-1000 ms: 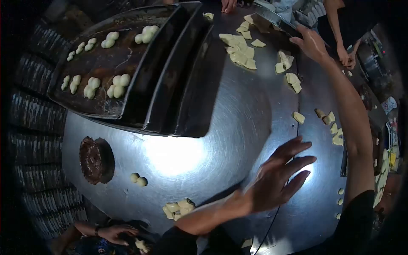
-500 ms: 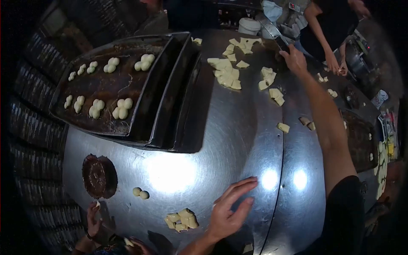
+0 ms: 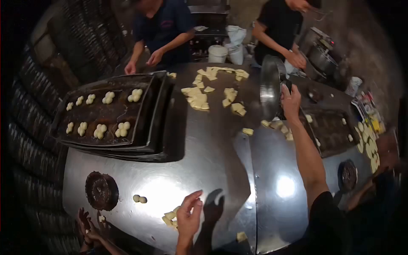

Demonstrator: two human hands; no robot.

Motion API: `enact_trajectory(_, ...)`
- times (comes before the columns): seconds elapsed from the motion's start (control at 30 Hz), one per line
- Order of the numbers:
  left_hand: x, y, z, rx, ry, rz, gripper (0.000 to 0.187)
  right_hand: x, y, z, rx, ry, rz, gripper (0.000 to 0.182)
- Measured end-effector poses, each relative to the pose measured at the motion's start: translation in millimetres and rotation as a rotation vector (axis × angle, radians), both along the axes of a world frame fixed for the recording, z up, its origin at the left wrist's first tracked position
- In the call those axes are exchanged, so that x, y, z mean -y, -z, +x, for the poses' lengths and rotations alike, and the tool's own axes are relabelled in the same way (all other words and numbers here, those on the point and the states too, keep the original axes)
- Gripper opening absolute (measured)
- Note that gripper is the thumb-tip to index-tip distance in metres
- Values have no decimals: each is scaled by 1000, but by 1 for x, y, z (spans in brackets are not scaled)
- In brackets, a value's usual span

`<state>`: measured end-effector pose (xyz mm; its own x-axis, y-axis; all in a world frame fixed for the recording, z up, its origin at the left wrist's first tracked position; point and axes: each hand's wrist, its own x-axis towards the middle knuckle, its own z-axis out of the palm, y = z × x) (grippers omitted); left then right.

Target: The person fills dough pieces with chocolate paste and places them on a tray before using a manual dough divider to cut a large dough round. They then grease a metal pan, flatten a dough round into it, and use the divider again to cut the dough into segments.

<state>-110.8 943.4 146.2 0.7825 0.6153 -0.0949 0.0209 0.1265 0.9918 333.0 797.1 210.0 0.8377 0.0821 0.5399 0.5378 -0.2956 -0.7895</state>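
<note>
My right hand [image 3: 290, 101] grips the black handle of a round metal pan [image 3: 269, 89], held up on its side over the far right of the steel table. The pan's contents, if any, do not show. My left hand [image 3: 189, 216] hovers above the near part of the table, holding nothing, thumb and fingers apart and slightly curled. It partly covers a small heap of pale dough pieces [image 3: 168, 219]. Flat dough scraps [image 3: 198, 100] lie spread across the far middle. Below the pan are more dough pieces [image 3: 278, 126], and one piece [image 3: 247, 131] sits left of them.
Stacked dark trays [image 3: 114, 115] at left carry clustered dough balls. A dark brown round mass [image 3: 101, 190] and two small balls [image 3: 140, 199] lie nearer. Another person's hands [image 3: 87, 227] work at lower left. Two people stand across the table. Another tray [image 3: 329, 127] is at right.
The pan has turned from nearly edge-on to showing its round side, moving nearer with my right hand. My left hand has shifted left over the dough heap. More of the people opposite shows.
</note>
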Motion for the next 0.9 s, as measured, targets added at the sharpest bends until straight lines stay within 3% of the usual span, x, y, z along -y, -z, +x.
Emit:
enact_trajectory(0.03, -1, 4, -8, -49, -26, -23, 27, 16, -10, -21, -163, -122, 272, 18)
enact_trajectory(0.17, 25, 0, -19, -92, 19, 129, 26, 72, -43, -119, -255, -259, 482, 17)
enact_trajectory(0.3, 57, -1, -31, -159, 127, 445, 25, 126, -70, -225, -340, -333, 520, 15)
enact_trajectory(0.37, 80, -6, -41, -77, 68, 473, 26, 155, -84, -278, -355, -394, 560, 16)
enact_trajectory(0.43, 95, 7, -54, 36, -14, 335, 30, 187, -93, -329, -472, -426, 608, 16)
enact_trajectory(0.57, 128, 29, -65, 143, -101, -180, 48, 257, -98, -422, -569, -665, 737, 14)
enact_trajectory(0.6, 134, 38, -67, 213, 2, -408, 58, 272, -105, -447, -631, -618, 730, 14)
enact_trajectory(0.63, 142, 44, -76, 214, 49, -412, 58, 290, -106, -468, -656, -613, 716, 13)
enact_trajectory(0.7, 163, 51, -90, 374, 340, -1077, 62, 321, -108, -509, -612, -594, 572, 15)
enact_trajectory(0.73, 175, 57, -102, 372, 305, -1138, 61, 336, -101, -530, -533, -510, 455, 20)
enact_trajectory(0.77, 160, 123, -110, 580, 547, -1306, 61, 355, -96, -550, -604, -585, 465, 26)
enact_trajectory(0.8, 174, 117, -124, 298, 337, -1321, 62, 369, -85, -567, -431, -555, 370, 27)
enact_trajectory(0.83, 166, 153, -139, 186, 322, -1298, 62, 382, -72, -584, -273, -530, 252, 29)
enact_trajectory(0.87, 192, 144, -159, 139, 416, -1267, 63, 399, -63, -611, -396, -530, 311, 31)
enact_trajectory(0.9, 168, 210, -177, 87, 408, -1919, 61, 414, -54, -636, -432, -537, 355, 33)
